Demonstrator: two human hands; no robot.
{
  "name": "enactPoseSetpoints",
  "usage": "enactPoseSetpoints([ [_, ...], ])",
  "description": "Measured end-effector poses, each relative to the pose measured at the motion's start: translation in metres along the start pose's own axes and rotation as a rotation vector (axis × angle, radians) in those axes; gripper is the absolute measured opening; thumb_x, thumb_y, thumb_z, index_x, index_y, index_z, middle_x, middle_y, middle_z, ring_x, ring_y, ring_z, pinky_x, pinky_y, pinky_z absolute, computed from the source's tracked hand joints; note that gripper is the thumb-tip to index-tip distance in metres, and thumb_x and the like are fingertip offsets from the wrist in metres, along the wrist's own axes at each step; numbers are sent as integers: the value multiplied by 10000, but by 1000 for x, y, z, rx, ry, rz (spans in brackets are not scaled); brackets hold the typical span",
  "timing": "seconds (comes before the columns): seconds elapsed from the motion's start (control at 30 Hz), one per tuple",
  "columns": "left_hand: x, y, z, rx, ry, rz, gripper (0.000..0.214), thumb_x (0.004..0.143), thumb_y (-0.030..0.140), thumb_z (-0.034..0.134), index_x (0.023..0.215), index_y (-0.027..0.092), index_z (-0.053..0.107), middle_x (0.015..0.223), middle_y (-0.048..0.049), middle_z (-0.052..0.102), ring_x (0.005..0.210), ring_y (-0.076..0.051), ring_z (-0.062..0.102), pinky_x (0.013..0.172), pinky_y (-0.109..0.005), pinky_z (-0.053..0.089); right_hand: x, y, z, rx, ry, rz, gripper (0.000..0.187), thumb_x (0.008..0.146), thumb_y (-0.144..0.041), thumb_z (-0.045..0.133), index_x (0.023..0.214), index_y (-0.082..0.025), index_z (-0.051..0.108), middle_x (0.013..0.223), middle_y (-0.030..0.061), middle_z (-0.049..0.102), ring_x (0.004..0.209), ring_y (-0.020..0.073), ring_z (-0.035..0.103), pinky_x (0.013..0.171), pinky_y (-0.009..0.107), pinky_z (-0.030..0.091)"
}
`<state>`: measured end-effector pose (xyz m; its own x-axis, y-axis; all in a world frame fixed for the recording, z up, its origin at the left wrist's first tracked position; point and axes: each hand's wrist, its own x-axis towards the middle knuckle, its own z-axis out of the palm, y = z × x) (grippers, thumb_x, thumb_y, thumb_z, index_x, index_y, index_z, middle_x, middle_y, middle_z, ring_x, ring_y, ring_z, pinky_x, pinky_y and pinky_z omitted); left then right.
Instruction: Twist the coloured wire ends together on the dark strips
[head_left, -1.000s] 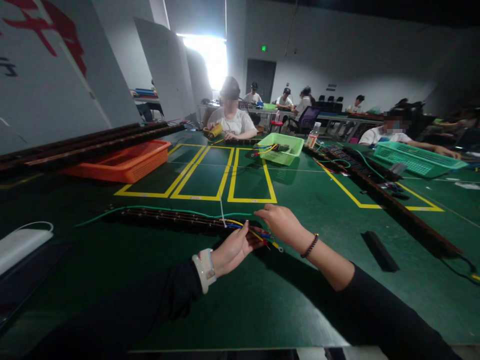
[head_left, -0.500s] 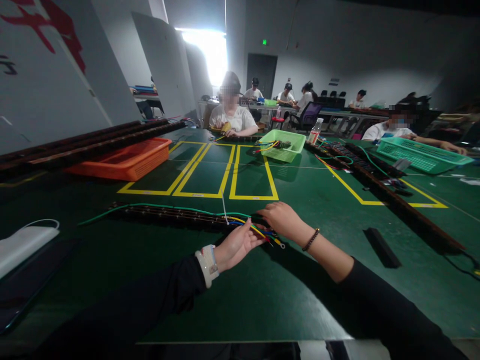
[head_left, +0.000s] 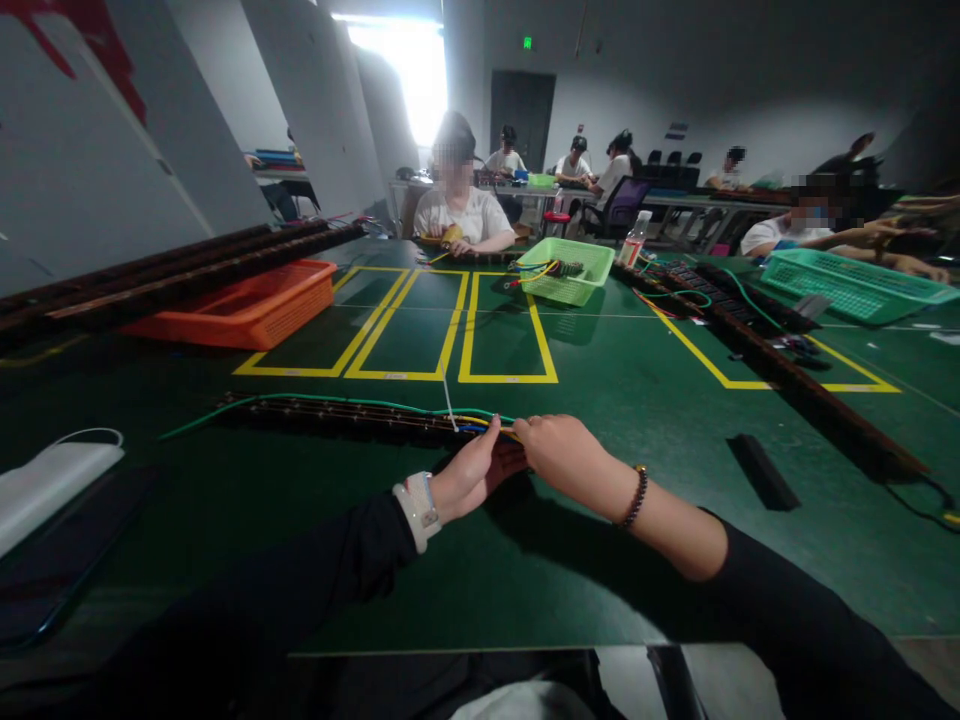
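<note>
A long dark strip assembly (head_left: 337, 415) lies across the table before me, with a green wire (head_left: 300, 398) running along its top. At its right end, my left hand (head_left: 472, 478) is closed around a bundle of coloured wires (head_left: 476, 425), thumb on top. Pressed against it, my right hand (head_left: 562, 450) grips the same bundle, its fingertips meeting the left thumb. The wires' ends are hidden behind the right hand. A white cable tie (head_left: 450, 400) stands up from the strip just left of my hands.
An orange basket (head_left: 300, 308) stands at left below long dark strips (head_left: 187, 262). Farther off are a light green basket (head_left: 577, 290), a bottle (head_left: 636, 238), a teal basket (head_left: 862, 290) and a co-worker (head_left: 465, 215). A short black piece (head_left: 763, 472) lies at right, a phone (head_left: 67, 550) at left.
My right hand has come down and left onto the wires, covering their ends. The left fingers have closed more around the bundle. The view has shifted slightly.
</note>
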<state>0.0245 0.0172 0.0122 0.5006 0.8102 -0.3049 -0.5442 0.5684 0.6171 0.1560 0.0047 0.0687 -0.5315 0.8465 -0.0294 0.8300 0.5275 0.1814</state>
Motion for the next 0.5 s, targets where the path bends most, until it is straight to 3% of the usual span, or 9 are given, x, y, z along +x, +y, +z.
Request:
enactPoseSetpoints([
  [0.2,-1,0,-1,20,-46,12,254,854,350,535,881,109,611,983,-117,663,972,-203,607,943,-380,438,1,14,-10,22,11,57,254,853,-106,481,1097,-163,525,901,93,618,713,187,635,571,252,432],
  [0.5,1,-2,-4,9,-29,21,231,913,275,429,881,114,591,857,-96,659,850,-183,631,938,-410,435,14,34,10,148,-48,-108,271,900,-165,461,1121,-212,611,902,83,664,808,182,632,646,247,421],
])
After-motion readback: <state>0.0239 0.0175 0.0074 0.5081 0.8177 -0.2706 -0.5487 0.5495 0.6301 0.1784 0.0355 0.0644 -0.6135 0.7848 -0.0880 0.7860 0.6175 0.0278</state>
